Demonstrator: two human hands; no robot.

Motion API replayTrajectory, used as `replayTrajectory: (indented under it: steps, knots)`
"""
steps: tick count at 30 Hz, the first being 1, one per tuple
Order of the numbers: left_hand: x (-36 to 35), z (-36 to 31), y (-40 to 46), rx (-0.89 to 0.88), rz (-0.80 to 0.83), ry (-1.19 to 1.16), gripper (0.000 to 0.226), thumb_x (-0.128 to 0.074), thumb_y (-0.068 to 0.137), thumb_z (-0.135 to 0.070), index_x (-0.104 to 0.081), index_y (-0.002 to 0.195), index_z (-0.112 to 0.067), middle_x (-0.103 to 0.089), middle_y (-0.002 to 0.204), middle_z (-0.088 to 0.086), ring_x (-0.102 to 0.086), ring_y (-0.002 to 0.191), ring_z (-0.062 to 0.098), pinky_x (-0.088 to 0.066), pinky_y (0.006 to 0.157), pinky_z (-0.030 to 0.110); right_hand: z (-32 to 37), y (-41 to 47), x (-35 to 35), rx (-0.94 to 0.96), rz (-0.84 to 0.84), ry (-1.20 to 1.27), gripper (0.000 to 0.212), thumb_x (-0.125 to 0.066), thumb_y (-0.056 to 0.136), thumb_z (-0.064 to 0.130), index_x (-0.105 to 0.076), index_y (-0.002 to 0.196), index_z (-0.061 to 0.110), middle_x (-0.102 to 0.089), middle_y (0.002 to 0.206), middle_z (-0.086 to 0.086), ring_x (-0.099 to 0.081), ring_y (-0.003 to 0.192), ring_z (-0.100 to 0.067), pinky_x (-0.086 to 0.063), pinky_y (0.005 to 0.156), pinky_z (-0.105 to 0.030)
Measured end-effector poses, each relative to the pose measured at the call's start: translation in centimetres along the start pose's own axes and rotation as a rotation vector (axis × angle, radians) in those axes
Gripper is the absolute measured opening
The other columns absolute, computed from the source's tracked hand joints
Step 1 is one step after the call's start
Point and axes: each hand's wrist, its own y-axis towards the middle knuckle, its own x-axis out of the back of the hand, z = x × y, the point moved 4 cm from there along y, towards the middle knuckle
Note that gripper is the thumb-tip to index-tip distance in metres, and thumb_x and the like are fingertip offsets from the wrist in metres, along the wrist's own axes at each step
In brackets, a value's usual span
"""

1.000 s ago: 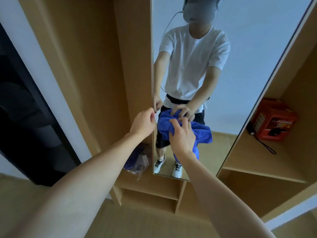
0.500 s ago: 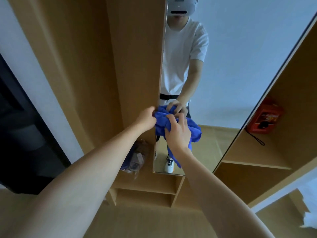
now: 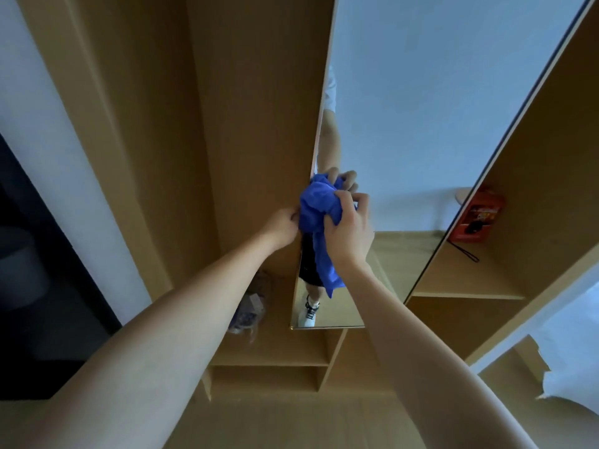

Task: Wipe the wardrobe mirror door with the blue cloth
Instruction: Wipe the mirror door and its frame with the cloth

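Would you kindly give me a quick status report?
Right hand grips bunched blue cloth against tall wardrobe mirror door. Left hand at the door's edge. Nothing blocking.

cloth: blue | wardrobe: tan wood | box: red

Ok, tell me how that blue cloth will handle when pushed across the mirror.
The blue cloth looks floppy: it bunches in the right hand, its tail hanging limp. Probably light, since fingers alone hold it. It may bunch further rather than slide flat.

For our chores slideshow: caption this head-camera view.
Right hand presses a bunched blue cloth against the mirror door; left hand grips its edge.
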Motion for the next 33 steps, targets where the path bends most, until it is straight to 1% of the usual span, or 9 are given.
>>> replayTrajectory:
  steps: [3,7,13,16,20,24,28,30,33]
  knots:
    - [0.3,-0.4,0.2,0.104,0.086,-0.093,0.039,-0.033,0.107,-0.030,-0.051,0.137,-0.014,-0.061,0.125,0.008,-0.061,0.110,0.027,-0.051,0.097,0.044,-1.5,-2.5,-2.0,-0.023,0.078,-0.087,0.035,-0.061,0.083,0.014,-0.055,0.115,0.028,-0.046,0.113,0.004,-0.052,0.099,-0.022,-0.043,0.057,-0.031]
    - [0.6,-0.9,0.3,0.198,0.155,-0.143,0.069,-0.026,0.098,-0.065,-0.047,0.143,-0.017,-0.057,0.132,0.006,-0.057,0.116,0.024,-0.052,0.092,0.037,-3.3,-4.5,-3.6,-0.057,0.243,-0.202,0.033,-0.057,0.087,0.015,-0.057,0.115,0.030,-0.047,0.115,0.001,-0.050,0.104,-0.024,-0.043,0.055,-0.032]
    - [0.4,-1.5,0.7,0.142,0.177,-0.152,0.087,-0.014,0.088,-0.079,-0.045,0.144,-0.021,-0.055,0.137,0.010,-0.054,0.122,0.028,-0.049,0.093,0.042,-1.6,-1.6,-1.0,-0.089,0.081,-0.044,0.033,-0.057,0.084,0.017,-0.055,0.112,0.034,-0.043,0.108,0.006,-0.051,0.085,-0.019,-0.040,0.061,-0.029]
    - [0.3,-1.0,1.0,0.128,0.125,-0.169,0.084,-0.019,0.087,-0.081,-0.053,0.135,-0.021,-0.064,0.124,0.010,-0.062,0.107,0.025,-0.054,0.092,0.043,-0.7,-0.2,-0.2,-0.028,0.019,-0.032,0.033,-0.060,0.085,0.017,-0.055,0.113,0.034,-0.044,0.110,0.007,-0.049,0.079,-0.015,-0.040,0.060,-0.029]
    - [0.3,-1.2,1.4,0.132,0.112,-0.156,0.086,-0.019,0.087,-0.080,-0.065,0.112,-0.013,-0.069,0.107,0.009,-0.065,0.097,0.024,-0.055,0.091,0.044,-2.0,-2.0,-2.3,0.141,0.105,-0.170,0.037,-0.064,0.082,0.011,-0.061,0.116,0.025,-0.049,0.117,-0.003,-0.053,0.098,-0.024,-0.040,0.054,-0.029]
    - [-0.1,-1.3,1.4,0.116,0.055,-0.135,0.066,-0.018,0.087,-0.080,-0.047,0.075,-0.022,-0.053,0.088,0.010,-0.051,0.080,0.023,-0.045,0.073,0.040,-4.4,-4.5,-4.2,0.149,0.283,-0.324,0.034,-0.061,0.086,0.015,-0.062,0.118,0.026,-0.049,0.118,-0.004,-0.052,0.102,-0.028,-0.040,0.051,-0.032]
    - [-0.7,-1.1,1.3,0.109,0.003,-0.134,0.081,-0.012,0.090,-0.078,-0.058,0.079,-0.012,-0.063,0.080,0.006,-0.059,0.076,0.020,-0.045,0.072,0.036,-2.0,-2.3,-2.1,0.064,0.151,-0.118,0.038,-0.060,0.082,0.013,-0.060,0.116,0.030,-0.048,0.115,0.002,-0.053,0.097,-0.022,-0.042,0.058,-0.031]
    - [-0.9,-0.9,1.2,0.100,-0.005,-0.168,0.090,-0.013,0.083,-0.085,-0.069,0.092,-0.016,-0.072,0.089,0.005,-0.068,0.084,0.019,-0.054,0.080,0.036,-0.5,-0.5,-1.1,0.066,0.076,-0.053,0.039,-0.060,0.080,0.012,-0.059,0.114,0.031,-0.047,0.111,0.004,-0.054,0.092,-0.020,-0.041,0.057,-0.030]
    - [-1.0,-1.1,1.0,0.125,0.012,-0.171,0.093,-0.013,0.078,-0.089,-0.069,0.108,-0.021,-0.072,0.101,0.007,-0.068,0.095,0.022,-0.054,0.089,0.043,-0.5,-0.7,-1.3,0.101,0.068,-0.073,0.039,-0.061,0.080,0.010,-0.059,0.115,0.028,-0.048,0.114,0.001,-0.053,0.098,-0.022,-0.043,0.056,-0.032]
